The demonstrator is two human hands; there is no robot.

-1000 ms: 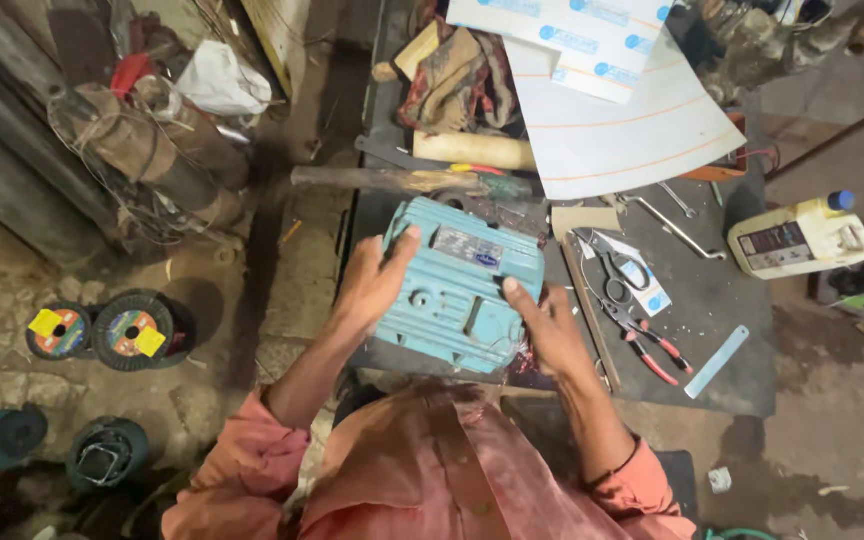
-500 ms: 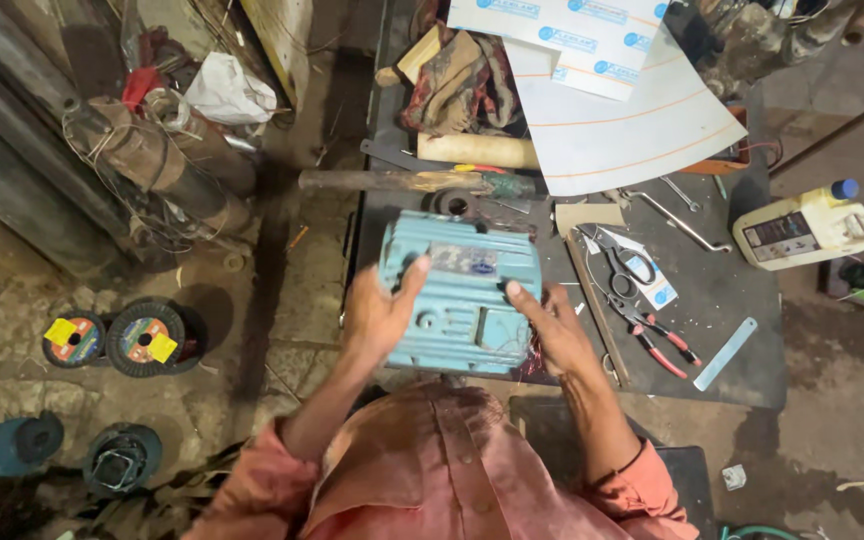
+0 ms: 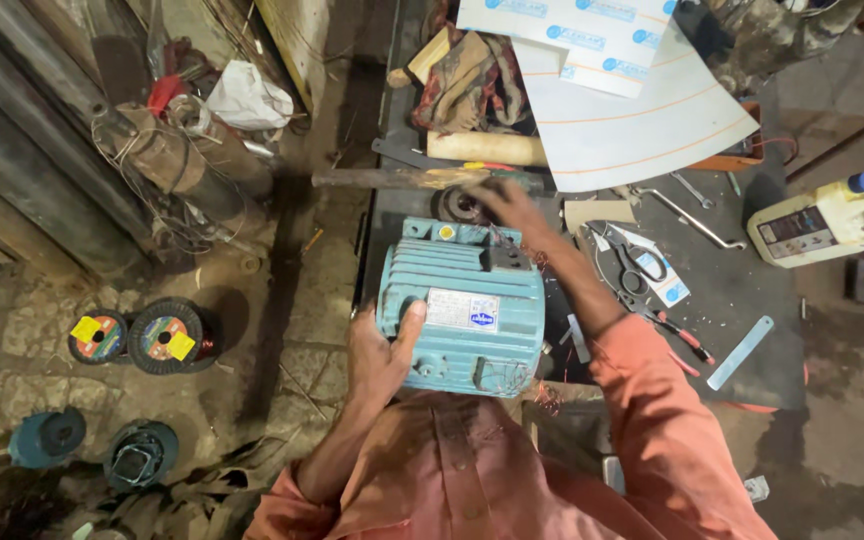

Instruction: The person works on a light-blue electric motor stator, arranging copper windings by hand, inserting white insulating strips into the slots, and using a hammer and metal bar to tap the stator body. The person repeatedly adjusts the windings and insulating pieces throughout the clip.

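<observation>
A teal ribbed electric motor housing (image 3: 467, 305) with a small label plate lies on the dark workbench (image 3: 752, 290) right in front of me. My left hand (image 3: 380, 352) rests flat on its near left side, thumb up on the ribs. My right hand (image 3: 505, 207) reaches over the motor's far end, fingers spread by a dark round part (image 3: 457, 205) and a long wooden-handled tool (image 3: 392, 179). Whether the right hand grips anything is hidden.
Scissors (image 3: 637, 262), red-handled pliers (image 3: 680, 337), a wrench (image 3: 687, 222) and a white sheet (image 3: 642, 110) lie on the bench. A white jug with blue cap (image 3: 820, 222) stands right. Wire spools (image 3: 147, 335) and teal end covers (image 3: 92, 450) sit on the floor, left.
My right hand left the motor's right side and reached forward past its far end. The left hand slid down to the near left corner. The motor sits closer to me.
</observation>
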